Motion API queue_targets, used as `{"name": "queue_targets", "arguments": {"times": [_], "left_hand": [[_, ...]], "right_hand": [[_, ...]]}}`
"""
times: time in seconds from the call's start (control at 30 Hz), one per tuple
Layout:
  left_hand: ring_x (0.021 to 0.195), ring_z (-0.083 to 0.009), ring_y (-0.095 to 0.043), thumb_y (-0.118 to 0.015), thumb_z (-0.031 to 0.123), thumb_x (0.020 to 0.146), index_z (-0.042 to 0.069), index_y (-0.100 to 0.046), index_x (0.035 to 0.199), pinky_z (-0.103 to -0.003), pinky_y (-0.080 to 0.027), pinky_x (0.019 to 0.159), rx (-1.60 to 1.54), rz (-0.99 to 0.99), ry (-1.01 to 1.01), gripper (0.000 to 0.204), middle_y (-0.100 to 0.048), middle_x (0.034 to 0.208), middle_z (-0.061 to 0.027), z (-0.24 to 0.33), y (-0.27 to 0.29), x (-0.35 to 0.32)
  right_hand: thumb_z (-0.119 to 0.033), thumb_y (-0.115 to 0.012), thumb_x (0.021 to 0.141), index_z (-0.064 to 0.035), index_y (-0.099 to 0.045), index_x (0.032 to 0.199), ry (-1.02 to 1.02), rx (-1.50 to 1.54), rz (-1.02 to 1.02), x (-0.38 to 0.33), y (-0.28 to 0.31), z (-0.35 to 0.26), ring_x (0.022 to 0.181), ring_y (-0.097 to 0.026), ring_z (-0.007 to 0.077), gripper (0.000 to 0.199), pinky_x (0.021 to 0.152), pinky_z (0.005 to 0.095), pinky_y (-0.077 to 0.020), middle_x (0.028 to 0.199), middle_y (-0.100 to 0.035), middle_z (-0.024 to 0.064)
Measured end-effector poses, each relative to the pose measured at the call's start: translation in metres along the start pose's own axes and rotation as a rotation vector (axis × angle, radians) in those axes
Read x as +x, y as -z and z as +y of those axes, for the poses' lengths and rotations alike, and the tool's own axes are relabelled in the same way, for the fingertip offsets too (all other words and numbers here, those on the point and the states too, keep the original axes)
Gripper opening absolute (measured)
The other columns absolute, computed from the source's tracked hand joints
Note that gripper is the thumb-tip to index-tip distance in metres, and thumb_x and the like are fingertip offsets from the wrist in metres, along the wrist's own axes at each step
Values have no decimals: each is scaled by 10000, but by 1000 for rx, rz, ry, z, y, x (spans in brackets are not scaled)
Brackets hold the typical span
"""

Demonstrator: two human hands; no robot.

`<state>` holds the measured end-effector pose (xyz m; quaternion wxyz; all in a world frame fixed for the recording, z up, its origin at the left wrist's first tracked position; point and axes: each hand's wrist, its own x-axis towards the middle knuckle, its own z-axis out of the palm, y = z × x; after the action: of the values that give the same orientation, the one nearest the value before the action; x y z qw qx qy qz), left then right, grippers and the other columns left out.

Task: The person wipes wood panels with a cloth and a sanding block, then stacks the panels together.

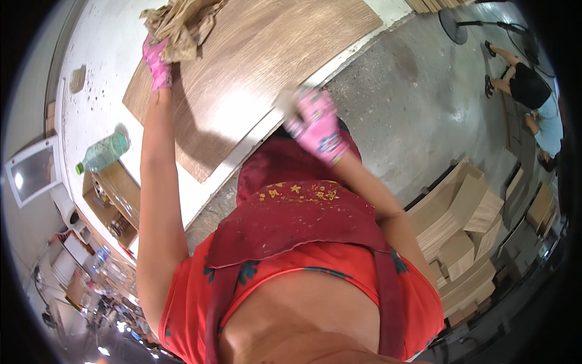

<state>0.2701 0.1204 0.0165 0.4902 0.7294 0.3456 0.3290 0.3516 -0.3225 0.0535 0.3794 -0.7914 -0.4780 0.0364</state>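
My left hand (156, 60), in a pink glove, is stretched far out over the wooden board (254, 67) and its fingers are closed on a crumpled wad of brown paper (179, 24), which rests on the board's far end. My right hand (318, 124), gloved in the same pink, is held up close to my chest near the edge of the surface (97, 73); it looks curled around something small and pale, but the blur keeps me from telling what it is or how tightly I grip it. The two hands are well apart.

The board lies flat on the white, speckled surface, tilted across it, its near corner pointing toward me. To my left on the surface lies a green plastic bottle (103, 153) on its side, just beside an open wooden box (112, 200). Below me hangs my dark red apron (291, 212). On the concrete floor (412, 109) to my right stand stacks of cut wooden panels (461, 230), and farther off another person (533, 103) crouches near a fan stand (461, 24).
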Motion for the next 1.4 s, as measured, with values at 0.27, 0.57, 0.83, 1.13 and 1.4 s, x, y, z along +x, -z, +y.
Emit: {"name": "queue_targets", "arguments": {"times": [0.27, 0.57, 0.83, 1.13, 1.4], "left_hand": [[1258, -231, -417, -710, 171, 761, -9, -472, 1274, -312, -283, 1088, 398, -151, -200, 593, -532, 1269, -172, -55, 50, -74], [1349, -312, -256, -648, 209, 803, 80, -342, 1401, -431, -269, 1097, -599, -116, -336, 684, -326, 1441, -133, -37, 80, -147], [1211, -327, -442, -637, 235, 809, 62, -442, 1313, -364, -297, 1076, 821, 78, -343, 567, -467, 1317, -178, -26, 74, -125], [1026, -219, -580, -701, 121, 769, -25, -525, 1201, -311, -399, 979, 591, 7, -484, 489, -612, 1132, -119, -28, 89, -118], [1051, -168, -573, -554, 206, 885, 119, -442, 1315, -327, -333, 1041, 1603, -631, -443, 453, -626, 1146, -51, -6, 91, -140]], "right_hand": [[-287, -654, 724, -38, -573, 1132, 46, -282, -92, 12, 14, -3, 1009, -524, 327, 485, 902, 434, -437, 1069, -571, 147], [-346, -607, 775, -70, -537, 1188, 445, -239, -380, 1, -44, -83, 1013, -527, 282, 502, 875, 432, -435, 1099, -570, 129], [-113, -522, 747, -37, -575, 945, 916, -8, -271, -20, -151, -204, 909, -568, 239, 218, 763, 347, -475, 910, -579, 84], [-193, -591, 779, -108, -560, 1152, 587, 2, -274, 0, -58, -78, 996, -556, 227, 384, 874, 412, -445, 1043, -590, 107], [-200, -697, 762, -39, -579, 1163, -208, -373, 377, 52, 113, 141, 744, -587, 236, 448, 668, 342, -484, 842, -626, 109]]}}
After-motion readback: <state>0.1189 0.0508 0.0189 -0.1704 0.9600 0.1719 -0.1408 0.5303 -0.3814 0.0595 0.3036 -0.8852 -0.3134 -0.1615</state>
